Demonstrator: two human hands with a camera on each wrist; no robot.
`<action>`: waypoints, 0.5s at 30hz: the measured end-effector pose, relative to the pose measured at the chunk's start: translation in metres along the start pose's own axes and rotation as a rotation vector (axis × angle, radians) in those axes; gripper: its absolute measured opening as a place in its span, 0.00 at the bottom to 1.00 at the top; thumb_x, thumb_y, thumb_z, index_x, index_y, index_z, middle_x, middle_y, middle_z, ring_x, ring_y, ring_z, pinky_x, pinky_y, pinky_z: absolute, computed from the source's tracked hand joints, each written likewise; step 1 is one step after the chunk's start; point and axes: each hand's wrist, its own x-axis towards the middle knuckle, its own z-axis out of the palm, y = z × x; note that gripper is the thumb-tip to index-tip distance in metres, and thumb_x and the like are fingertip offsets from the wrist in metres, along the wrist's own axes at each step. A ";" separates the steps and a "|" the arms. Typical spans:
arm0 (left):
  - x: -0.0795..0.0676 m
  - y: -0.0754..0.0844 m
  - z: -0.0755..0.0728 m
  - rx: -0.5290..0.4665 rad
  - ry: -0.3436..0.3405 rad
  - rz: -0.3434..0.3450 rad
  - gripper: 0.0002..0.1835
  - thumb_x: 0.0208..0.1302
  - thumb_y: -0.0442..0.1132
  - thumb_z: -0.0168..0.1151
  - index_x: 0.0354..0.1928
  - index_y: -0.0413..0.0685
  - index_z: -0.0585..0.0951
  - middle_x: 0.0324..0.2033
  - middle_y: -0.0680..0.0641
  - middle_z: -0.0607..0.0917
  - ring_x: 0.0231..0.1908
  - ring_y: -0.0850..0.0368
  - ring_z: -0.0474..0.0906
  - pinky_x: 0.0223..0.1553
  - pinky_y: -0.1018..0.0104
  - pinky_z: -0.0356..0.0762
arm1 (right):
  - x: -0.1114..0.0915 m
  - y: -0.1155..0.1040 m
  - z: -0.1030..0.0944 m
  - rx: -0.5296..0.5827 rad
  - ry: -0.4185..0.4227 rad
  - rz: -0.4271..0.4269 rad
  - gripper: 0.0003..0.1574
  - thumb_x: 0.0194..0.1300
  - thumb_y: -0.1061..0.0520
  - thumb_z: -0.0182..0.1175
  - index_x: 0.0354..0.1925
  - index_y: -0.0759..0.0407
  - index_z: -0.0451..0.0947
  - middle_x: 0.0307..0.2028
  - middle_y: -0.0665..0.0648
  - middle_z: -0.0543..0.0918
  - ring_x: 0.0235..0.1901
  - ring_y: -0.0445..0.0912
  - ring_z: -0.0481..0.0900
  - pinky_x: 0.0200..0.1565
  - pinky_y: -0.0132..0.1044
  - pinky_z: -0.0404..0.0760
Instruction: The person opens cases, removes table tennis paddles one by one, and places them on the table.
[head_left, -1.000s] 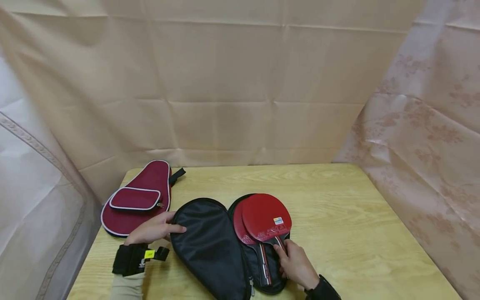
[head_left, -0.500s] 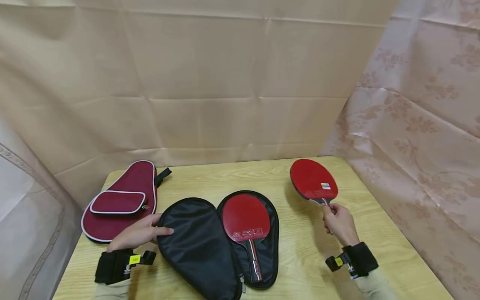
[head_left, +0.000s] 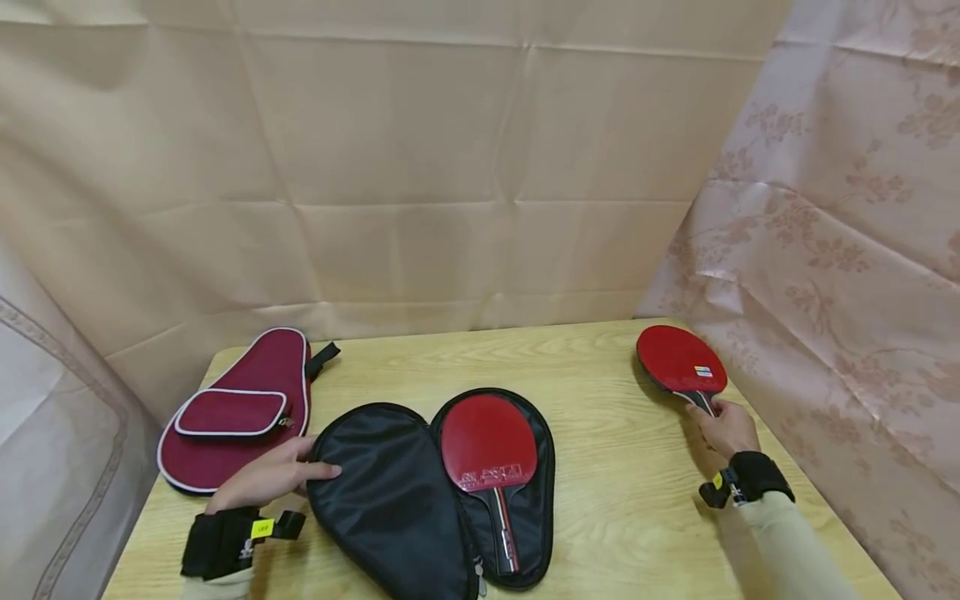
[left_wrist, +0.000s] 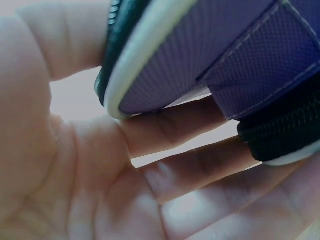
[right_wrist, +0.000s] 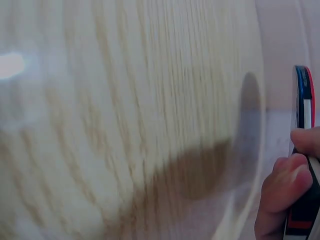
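Observation:
My right hand (head_left: 727,427) grips the handle of a red table tennis paddle (head_left: 678,358) above the right side of the table; its edge shows in the right wrist view. A second red paddle (head_left: 487,442) lies face up in the right half of an unzipped paddle case (head_left: 382,492) with a black lining. My left hand (head_left: 262,479) holds the case's opened flap at its left edge, thumb on the lining and fingers underneath. In the left wrist view, the flap's outside (left_wrist: 165,65) looks purple with white piping and a zipped pocket.
A closed maroon paddle case (head_left: 273,362) with white piping, a front pocket and a black strap lies at the table's back left, right beside my left hand. The wooden table (head_left: 600,500) is bordered by a beige cloth (head_left: 412,167) behind and a floral cloth (head_left: 840,250) at right.
My right hand has lifted one paddle out of the open case and carried it right, toward the table's right edge. My left hand keeps its hold on the flap. The view has shifted slightly.

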 end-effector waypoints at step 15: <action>-0.001 -0.001 -0.001 -0.006 -0.011 0.010 0.33 0.70 0.41 0.60 0.67 0.25 0.63 0.58 0.35 0.78 0.48 0.50 0.82 0.46 0.56 0.83 | 0.028 0.035 0.002 0.020 -0.089 0.069 0.25 0.72 0.45 0.56 0.37 0.68 0.71 0.17 0.52 0.75 0.16 0.44 0.75 0.21 0.37 0.76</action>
